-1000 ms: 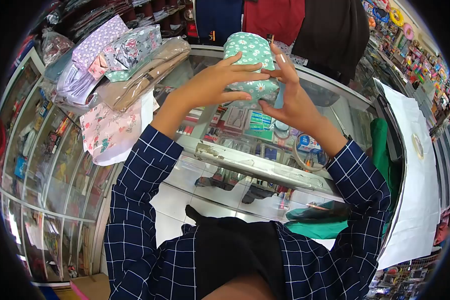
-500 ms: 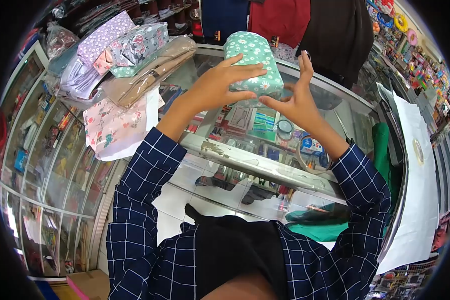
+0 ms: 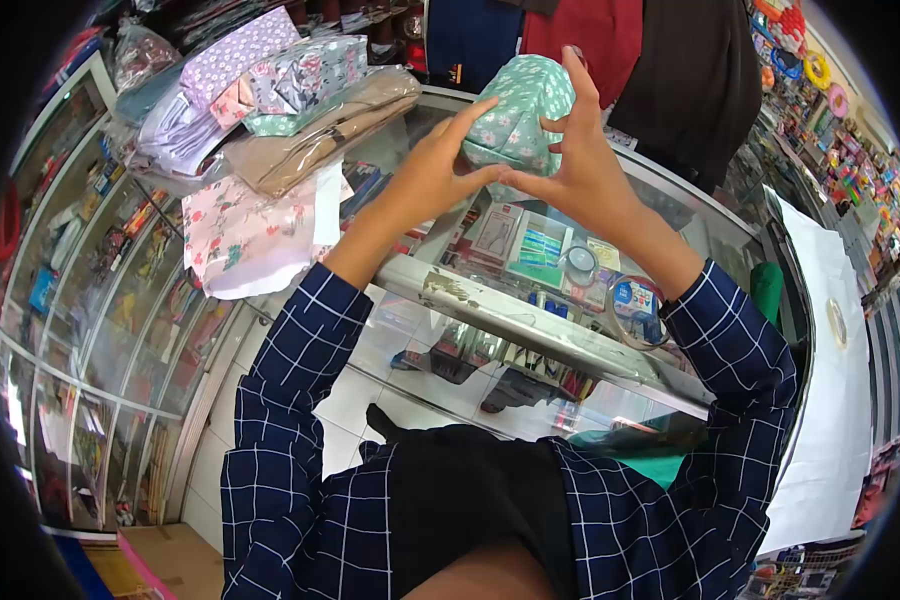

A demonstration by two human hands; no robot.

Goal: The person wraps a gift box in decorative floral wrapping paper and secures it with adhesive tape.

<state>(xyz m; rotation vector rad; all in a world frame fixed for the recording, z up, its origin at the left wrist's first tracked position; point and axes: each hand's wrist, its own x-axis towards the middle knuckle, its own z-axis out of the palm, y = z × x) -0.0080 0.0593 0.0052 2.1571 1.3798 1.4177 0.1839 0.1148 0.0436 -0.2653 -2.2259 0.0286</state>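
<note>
A package in mint-green paper with white daisies (image 3: 510, 120) is at the far side of the glass counter, between my two hands. My left hand (image 3: 432, 178) grips its left side, with the forefinger up along the edge and the thumb at the near lower end. On the right side, my right hand (image 3: 588, 160) has its fingers raised along the package and its thumb low at the near end, almost meeting the left thumb. The package looks tilted, with folds in its paper. Its underside is hidden.
Left on the counter lie folded patterned cloths (image 3: 235, 70), a brown garment in plastic (image 3: 320, 130) and pink floral paper (image 3: 250, 235). A tape roll (image 3: 638, 312) sits near the counter's front rim (image 3: 490, 305). White sheets (image 3: 820, 370) stand at right; dark trousers (image 3: 685, 90) hang behind.
The package has been turned and tilted between my hands, its daisy top less square to me. My right hand has come in against its right side, and the thumbs are closer.
</note>
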